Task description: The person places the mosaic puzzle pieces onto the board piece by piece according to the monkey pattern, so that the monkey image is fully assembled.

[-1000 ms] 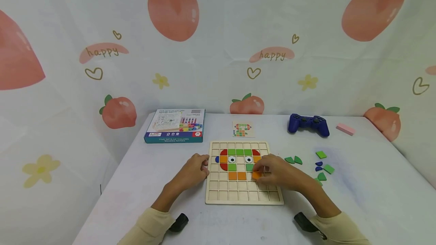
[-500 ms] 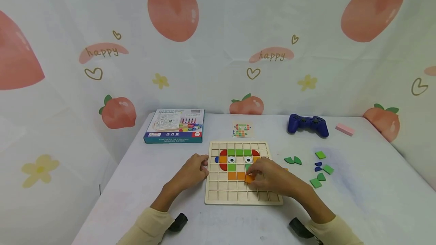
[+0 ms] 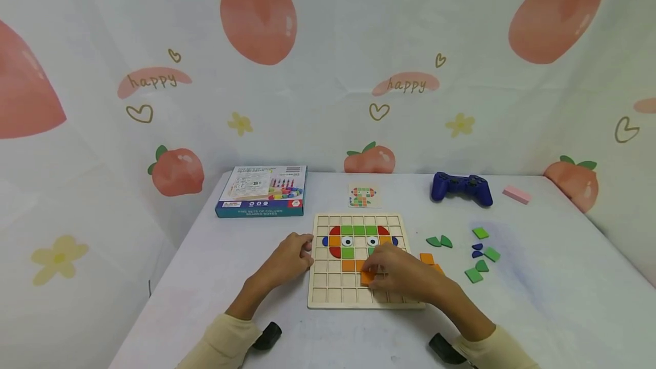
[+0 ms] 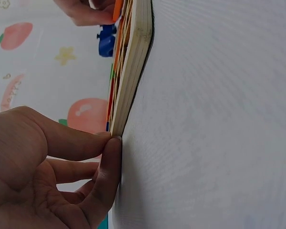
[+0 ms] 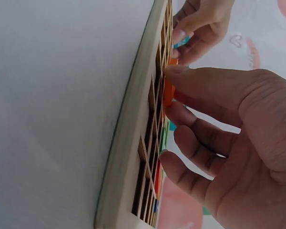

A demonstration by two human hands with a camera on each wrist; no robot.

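A wooden grid board (image 3: 328, 296) lies flat on the table, bearing red, green, orange and blue pieces and two eye tiles. My left hand (image 3: 287, 259) grips the board's left edge; in the left wrist view its thumb and index finger meet at the board's side (image 4: 133, 71). An orange square tile (image 3: 367, 279) is pinched between the thumb and fingers of my right hand (image 3: 405, 272), over a cell below the row of orange squares. The right wrist view shows this orange tile (image 5: 168, 90) tilted against the grid. My right hand partly covers the board's right half.
Right of the board lie loose orange tiles (image 3: 427, 258), green pieces (image 3: 474, 275) and dark blue half-rounds (image 3: 477, 254). A pattern card (image 3: 365, 195) lies behind the board. Farther back are a boxed set (image 3: 262, 191), a blue game controller (image 3: 462, 188) and a pink block (image 3: 517, 194).
My right hand has moved left across the board with the orange tile, uncovering the blue piece at the right and the loose orange tiles. My left hand stays at the board's edge.
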